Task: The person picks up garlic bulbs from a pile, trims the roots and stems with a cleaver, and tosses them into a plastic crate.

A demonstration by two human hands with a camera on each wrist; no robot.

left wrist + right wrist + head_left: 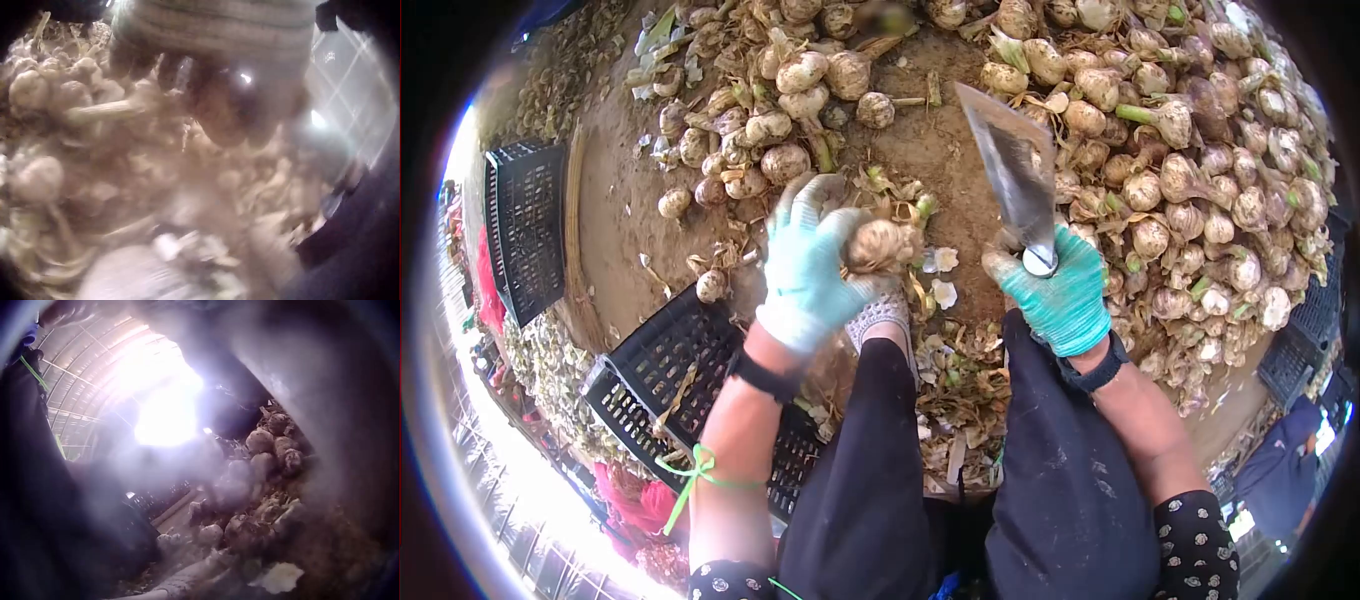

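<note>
In the head view my left hand (805, 262), in a pale teal glove, holds a garlic bulb (882, 245) between fingers and thumb; the bulb is blurred. My right hand (1055, 285), in a green glove, grips a broad-bladed knife (1012, 165) by its handle, blade pointing up and away. The two hands stand apart, above the knees. In the left wrist view the gloved hand (215, 37) fills the top, its fingers dark and blurred. Haze covers much of the right wrist view.
A large garlic pile (1190, 190) lies at the right, with another heap (800, 90) at the far side. Black plastic crates (670, 350) stand at the left. Peelings and cut stalks (955, 385) litter the soil between the feet. A patterned shoe (880, 312) shows under the left hand.
</note>
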